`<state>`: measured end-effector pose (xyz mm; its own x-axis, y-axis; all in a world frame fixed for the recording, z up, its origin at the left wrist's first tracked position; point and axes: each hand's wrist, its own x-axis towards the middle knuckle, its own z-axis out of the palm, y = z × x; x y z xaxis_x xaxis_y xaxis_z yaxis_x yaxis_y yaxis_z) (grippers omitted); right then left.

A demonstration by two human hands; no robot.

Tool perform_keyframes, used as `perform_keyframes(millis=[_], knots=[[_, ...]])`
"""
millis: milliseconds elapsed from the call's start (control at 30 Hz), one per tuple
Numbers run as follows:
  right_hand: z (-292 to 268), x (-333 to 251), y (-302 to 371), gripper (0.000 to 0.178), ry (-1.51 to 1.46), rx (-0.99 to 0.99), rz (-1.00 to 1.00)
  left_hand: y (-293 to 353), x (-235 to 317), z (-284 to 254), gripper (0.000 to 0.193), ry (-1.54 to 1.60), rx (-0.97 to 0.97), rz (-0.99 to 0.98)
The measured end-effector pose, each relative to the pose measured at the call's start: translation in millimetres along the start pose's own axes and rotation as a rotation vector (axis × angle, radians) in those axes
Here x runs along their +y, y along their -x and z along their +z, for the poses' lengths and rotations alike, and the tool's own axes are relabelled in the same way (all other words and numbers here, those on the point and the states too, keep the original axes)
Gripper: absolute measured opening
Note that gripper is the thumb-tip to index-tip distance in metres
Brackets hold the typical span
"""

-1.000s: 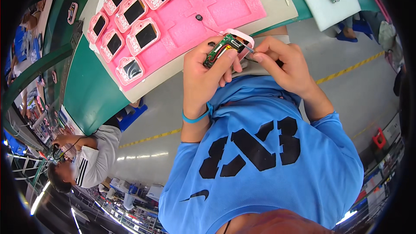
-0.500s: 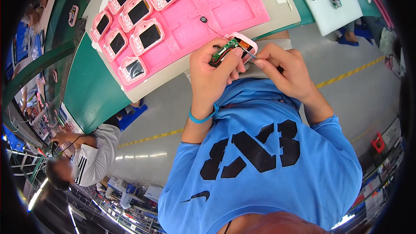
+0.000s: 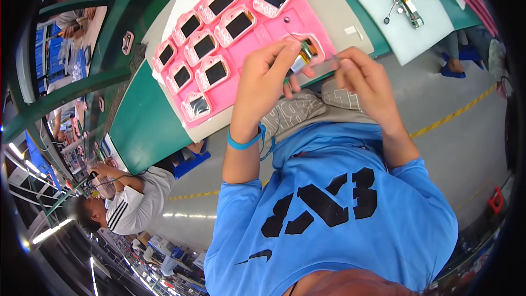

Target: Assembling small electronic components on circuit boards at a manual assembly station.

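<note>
My left hand (image 3: 266,74) is closed on a small green circuit board (image 3: 308,49) with a silver-and-yellow battery part beside it. Behind the board shows a pink housing (image 3: 319,45), partly covered by my fingers. A thin wire runs up from there to a small round black speaker (image 3: 286,20) resting over the pink foam. My right hand (image 3: 361,77) pinches a thin grey metal tool (image 3: 327,64), smeared by motion, pointing toward the board. Whether its tip touches anything cannot be made out.
Several pink housings with dark screens (image 3: 235,23) sit in a pink foam tray (image 3: 257,35) on the green-edged table. Wired circuit boards (image 3: 410,11) lie on a white foam sheet (image 3: 378,0) at the right. A co-worker in a white shirt (image 3: 145,197) sits at the left.
The view has shifted, so the tray appears farther right. My left hand has turned the board and housing, now showing the battery side. The metal tool has drawn back from the board.
</note>
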<state>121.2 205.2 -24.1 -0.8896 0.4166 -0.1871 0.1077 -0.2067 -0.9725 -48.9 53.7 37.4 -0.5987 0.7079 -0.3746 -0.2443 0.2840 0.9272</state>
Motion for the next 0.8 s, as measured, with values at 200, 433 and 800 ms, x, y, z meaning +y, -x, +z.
perform_keyframes(millis=[200, 433, 800], knots=[[0.9, -24.7, -30.2, 0.022, 0.568, -0.041, -0.515, -11.7, -3.2, 6.6, 0.041, 0.130, -0.118, -0.075], [2.8, -20.8, -50.9, 0.033, 0.806, -0.100, -0.647, 18.8, -3.7, -15.5, 0.049, -0.065, 0.043, -0.010], [22.3, -25.5, -48.1, 0.037, 1.027, -0.047, -0.437, -3.8, -63.2, -16.0, 0.068, -0.682, 0.304, 0.638]])
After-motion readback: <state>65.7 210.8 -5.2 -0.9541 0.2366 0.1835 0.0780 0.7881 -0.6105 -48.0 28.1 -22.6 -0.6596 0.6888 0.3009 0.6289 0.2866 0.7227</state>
